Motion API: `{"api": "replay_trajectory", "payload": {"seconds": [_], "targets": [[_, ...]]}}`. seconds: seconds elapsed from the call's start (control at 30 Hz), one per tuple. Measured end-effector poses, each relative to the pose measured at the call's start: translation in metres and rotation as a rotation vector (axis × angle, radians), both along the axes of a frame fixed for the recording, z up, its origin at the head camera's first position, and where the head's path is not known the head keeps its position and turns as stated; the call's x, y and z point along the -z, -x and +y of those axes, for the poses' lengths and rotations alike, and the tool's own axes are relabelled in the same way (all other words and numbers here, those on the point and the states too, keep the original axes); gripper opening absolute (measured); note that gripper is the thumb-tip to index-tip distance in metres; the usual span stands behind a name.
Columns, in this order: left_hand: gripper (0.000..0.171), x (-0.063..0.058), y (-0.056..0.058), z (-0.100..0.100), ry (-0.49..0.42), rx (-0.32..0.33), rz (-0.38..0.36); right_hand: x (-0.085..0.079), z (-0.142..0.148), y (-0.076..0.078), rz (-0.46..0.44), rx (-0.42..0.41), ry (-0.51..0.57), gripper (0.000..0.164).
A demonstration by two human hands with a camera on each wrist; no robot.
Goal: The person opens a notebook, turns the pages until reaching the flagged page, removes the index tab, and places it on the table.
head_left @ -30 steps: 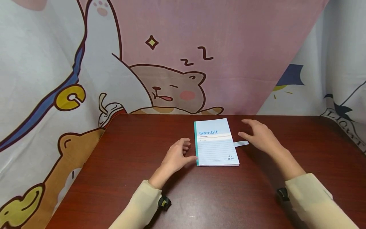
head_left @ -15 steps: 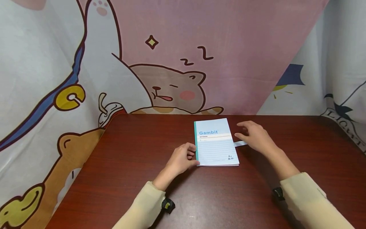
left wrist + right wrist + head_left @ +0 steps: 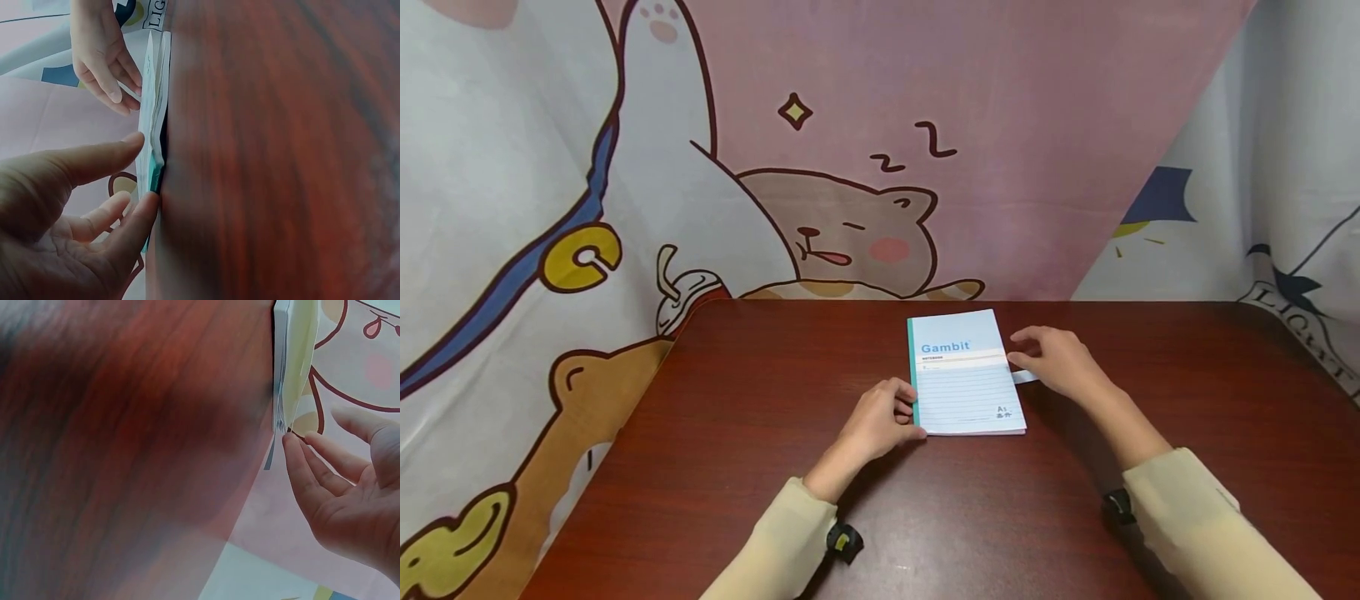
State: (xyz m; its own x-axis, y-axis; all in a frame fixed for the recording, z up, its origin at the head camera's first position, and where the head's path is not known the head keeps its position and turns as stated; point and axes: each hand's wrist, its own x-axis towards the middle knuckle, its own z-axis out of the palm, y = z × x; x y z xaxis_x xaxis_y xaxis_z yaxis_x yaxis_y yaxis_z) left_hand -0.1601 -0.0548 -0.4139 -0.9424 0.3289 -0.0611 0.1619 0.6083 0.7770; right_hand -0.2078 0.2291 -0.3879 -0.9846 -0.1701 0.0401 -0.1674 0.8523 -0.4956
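A light blue notebook, cover up with "Gambit" printed on it, lies flat on the dark red-brown table. Its teal spine faces my left hand, whose fingertips touch it low down while the thumb sits by the front corner. Across from it, my right hand has its fingers extended to the notebook's right edge. In the right wrist view those fingertips meet the page edges, and the thumb stands apart. A pale strip sticks out from under that edge, partly covered by the right hand.
The wooden table reaches back to a hanging cloth printed with cartoon animals, which also runs along the left and right sides. A small black device is worn at the left wrist, another at the right.
My left hand has moved right and slightly nearer the front, up to the spine. My right hand has moved left to the opposite edge, covering more of the strip. The notebook has stayed put.
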Motion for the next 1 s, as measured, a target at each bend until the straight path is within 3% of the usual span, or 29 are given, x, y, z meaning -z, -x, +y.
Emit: {"api": "replay_trajectory", "payload": {"seconds": [0.37, 1.0], "targets": [[0.06, 0.0006, 0.0005, 0.0033, 0.063, -0.022, 0.017, 0.0044, -0.0049, 0.0014, -0.038, -0.004, 0.0, 0.031], [0.05, -0.0006, 0.0037, 0.0078, 0.12, -0.05, 0.042, 0.0003, -0.0088, 0.0033, -0.073, -0.005, 0.041, 0.034]]}}
